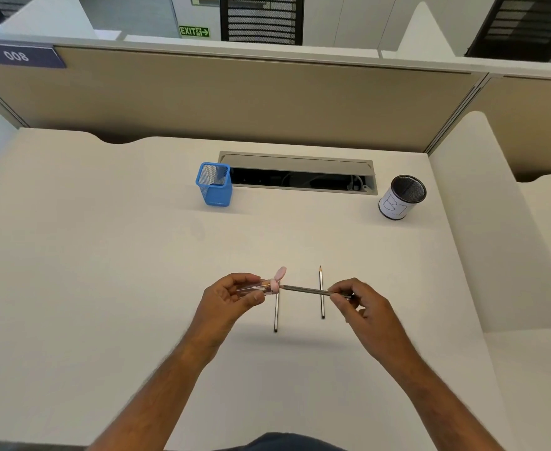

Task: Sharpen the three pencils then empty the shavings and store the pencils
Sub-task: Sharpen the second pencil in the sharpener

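Sharpening is midway: left hand (235, 292) grips the sharpener (261, 287), right hand (357, 301) pinches a pencil (306, 290) in it. Sharpened pencil (321, 292) lies at one o'clock, another (276, 314) beneath; emptying, storing remain.

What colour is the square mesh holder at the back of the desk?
Blue; the square mesh holder shows best in the head view.

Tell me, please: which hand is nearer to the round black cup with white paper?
The right hand. It is in front of the cup, slightly to its left; the left hand is much farther left, holding the sharpener.
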